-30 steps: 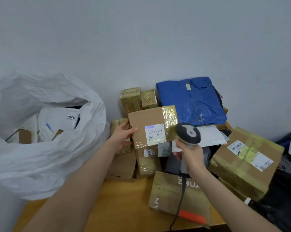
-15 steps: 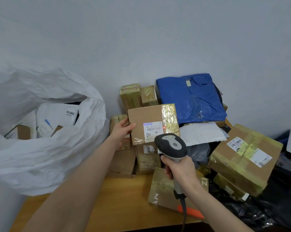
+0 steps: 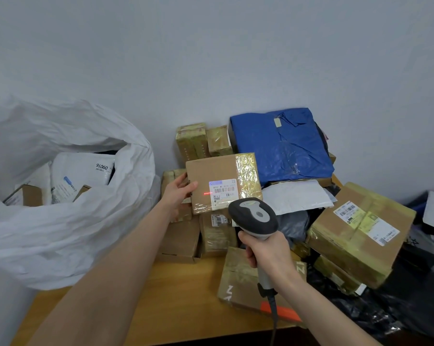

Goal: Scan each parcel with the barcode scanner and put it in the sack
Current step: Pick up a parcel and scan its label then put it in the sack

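Cardboard parcel point(image 3: 216, 171) is up off the heap and tipped face-on, pinched at its left edge by the left hand point(image 3: 177, 193), thumb on the front. And here's the change: the barcode scanner point(image 3: 254, 218), gripped round its handle by the right hand point(image 3: 268, 250), has dropped back from alongside the parcel to just below its lower right corner. A red beam point(image 3: 207, 193) now glows at the left edge of the shipping label point(image 3: 223, 193). It looks to sit left of the bars, so I'd judge the read isn't certain yet; a small swing right may be needed.

Then it's across to the white sack point(image 3: 68, 221), gaping open left of the left forearm, parcels already inside. Nothing seems to block that path.

Waiting their turn: taped boxes point(image 3: 216, 233) just below the left hand's parcel, a blue bag point(image 3: 280, 146) beyond the right hand, a big taped box point(image 3: 360, 233) to its right, and a flat brown mailer point(image 3: 238, 278) beneath its wrist.
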Motion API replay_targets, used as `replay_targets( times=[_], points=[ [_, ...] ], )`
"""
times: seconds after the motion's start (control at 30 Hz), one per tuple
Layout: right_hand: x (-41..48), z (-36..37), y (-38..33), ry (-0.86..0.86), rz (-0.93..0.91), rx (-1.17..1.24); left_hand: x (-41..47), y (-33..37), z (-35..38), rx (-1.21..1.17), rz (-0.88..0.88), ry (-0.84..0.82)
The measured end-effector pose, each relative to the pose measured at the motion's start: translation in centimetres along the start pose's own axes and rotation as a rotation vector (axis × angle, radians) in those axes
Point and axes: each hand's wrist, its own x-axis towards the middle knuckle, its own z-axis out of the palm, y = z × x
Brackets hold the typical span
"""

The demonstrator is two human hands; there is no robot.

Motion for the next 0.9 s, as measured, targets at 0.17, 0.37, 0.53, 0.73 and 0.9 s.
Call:
replay_targets(
  times=[0.17,0.37,0.53,0.73,0.9],
  points=[
    [-0.2,-0.3,0.0,-0.008,-0.013,-0.005,-0.1,-0.1,0.1,0.004,0.005,0.009],
    [-0.5,-0.7,0.1,-0.019,-0.024,-0.010,-0.5,-0.1,0.3,-0.020,0.007,0.020],
    [-0.5,-1.0,0.3,-0.022,-0.005,0.021,-0.7,-0.3,0.4,-0.022,0.028,0.024],
    [-0.6,-1.2,0.5,-0.041,0.011,0.113,-1.0,-0.2,0.7,-0.026,0.028,0.032],
    [-0.7,-1.4,0.3,-0.063,0.017,0.150,-1.4,-0.2,0.8,-0.021,0.027,0.038]
  ],
)
